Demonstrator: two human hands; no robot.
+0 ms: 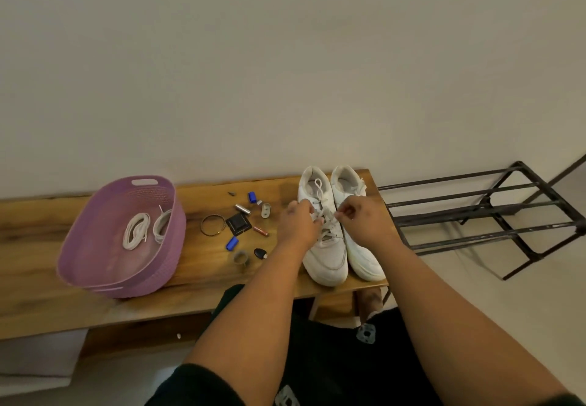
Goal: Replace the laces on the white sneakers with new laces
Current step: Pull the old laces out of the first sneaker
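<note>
I am watching through one wide-angle head camera, looking forward and down from close above the tabletop (pixel 203 272), facing a bare wall (pixel 285 56), with both forearms reaching in from the bottom edge.

No text, label, brand, number or sign could be read anywhere in the view. A pale printed patch (pixel 366 333) sat on the person's black clothing at about 5 o'clock from the frame's centre, and a second pale print (pixel 287 396) showed at 6 o'clock by the bottom edge (both too blurred to make out as letters or a logo). The white sneakers (pixel 326 247) showed no legible marking either.
</note>
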